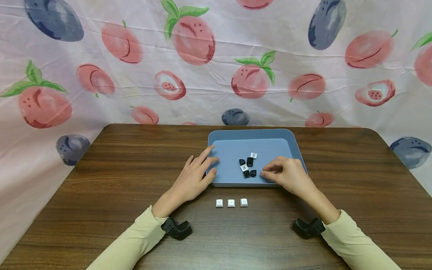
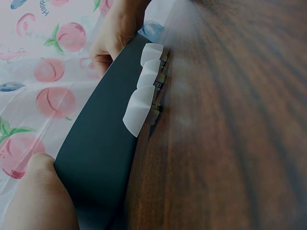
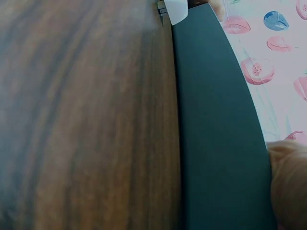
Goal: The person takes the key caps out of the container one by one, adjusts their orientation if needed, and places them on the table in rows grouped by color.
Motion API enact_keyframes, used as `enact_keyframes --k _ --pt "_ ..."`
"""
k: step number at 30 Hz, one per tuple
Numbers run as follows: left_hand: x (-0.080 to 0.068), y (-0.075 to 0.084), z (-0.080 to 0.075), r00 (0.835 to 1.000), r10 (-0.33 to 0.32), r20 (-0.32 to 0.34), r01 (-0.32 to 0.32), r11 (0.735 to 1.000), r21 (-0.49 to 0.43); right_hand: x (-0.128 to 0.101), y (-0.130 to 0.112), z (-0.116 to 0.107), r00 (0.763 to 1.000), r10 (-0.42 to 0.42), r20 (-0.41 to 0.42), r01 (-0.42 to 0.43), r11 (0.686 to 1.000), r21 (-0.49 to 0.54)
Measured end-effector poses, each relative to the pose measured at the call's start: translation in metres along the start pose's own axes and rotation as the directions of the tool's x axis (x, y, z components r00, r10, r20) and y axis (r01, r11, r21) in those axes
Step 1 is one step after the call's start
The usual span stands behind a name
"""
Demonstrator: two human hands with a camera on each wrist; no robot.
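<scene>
My left hand [image 1: 193, 176] lies spread at the left rim of a shallow blue tray [image 1: 249, 134], its fingertips reaching over the edge. Inside the tray's right half is my right hand [image 1: 291, 175], thumb and index fingertips close together, low over the floor; I cannot tell whether anything is between them. Just left of those fingertips is a black keycap [image 1: 253, 173]. Beside it lie more loose black keycaps and two white keycaps, one the upper white keycap [image 1: 254, 155]. In the left wrist view, my left thumb [image 2: 43, 191] shows against the tray's outer wall [image 2: 96, 143].
Three white keycaps stand in a row on the wooden table [image 1: 152, 150] in front of the tray, the middle keycap [image 1: 231, 203] between its two neighbours. Behind the table hangs a fruit-print cloth [image 1: 202, 93]. The right wrist view holds mostly tabletop and tray wall [image 3: 220, 124].
</scene>
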State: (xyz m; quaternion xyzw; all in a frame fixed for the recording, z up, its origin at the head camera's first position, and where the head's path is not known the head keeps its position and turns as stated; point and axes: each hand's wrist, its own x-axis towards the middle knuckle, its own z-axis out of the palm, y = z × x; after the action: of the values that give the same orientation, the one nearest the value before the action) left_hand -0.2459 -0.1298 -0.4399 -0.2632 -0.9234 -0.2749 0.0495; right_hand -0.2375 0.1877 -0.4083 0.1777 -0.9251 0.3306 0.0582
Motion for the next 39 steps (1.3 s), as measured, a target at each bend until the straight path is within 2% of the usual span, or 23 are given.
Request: enact_keyframes --k 3,8,13,18,24,34,39 --pt "0.0002 -0.0001 -0.0001 1.0 0.0 0.003 0.0 1.0 0.002 0.0003 -0.0008 -0.0004 0.999 0.051 0.006 -0.051 0.999 0.0" --pt "-0.0003 0.0 -0.0004 1.0 -0.003 0.01 0.003 1.0 -0.002 0.0012 -0.0018 -0.0022 0.992 0.105 0.065 -0.107 0.994 0.024" --pt "0.0 -0.0003 -0.0004 1.0 -0.002 0.008 0.002 1.0 -0.002 0.0016 -0.002 -0.0017 0.995 0.094 0.043 -0.094 0.995 0.014" --pt "0.0002 -0.0004 -0.0003 1.0 -0.001 0.007 0.001 1.0 0.001 0.001 -0.0014 -0.0006 0.997 0.069 0.018 -0.068 0.996 -0.05" --pt "-0.0001 0.0001 -0.0004 1.0 -0.001 0.007 0.001 1.0 0.002 -0.0009 -0.0032 -0.0028 0.992 0.101 0.079 -0.089 0.986 -0.142" --pt "-0.0005 0.0014 -0.0004 1.0 0.012 -0.011 -0.011 1.0 0.005 -0.0009 -0.0047 -0.0063 0.979 0.135 0.151 -0.112 0.982 -0.152" --pt "-0.001 0.0014 -0.0003 1.0 0.016 -0.018 -0.016 1.0 0.004 -0.0008 -0.002 -0.0059 0.984 0.101 0.15 -0.081 0.988 -0.133"
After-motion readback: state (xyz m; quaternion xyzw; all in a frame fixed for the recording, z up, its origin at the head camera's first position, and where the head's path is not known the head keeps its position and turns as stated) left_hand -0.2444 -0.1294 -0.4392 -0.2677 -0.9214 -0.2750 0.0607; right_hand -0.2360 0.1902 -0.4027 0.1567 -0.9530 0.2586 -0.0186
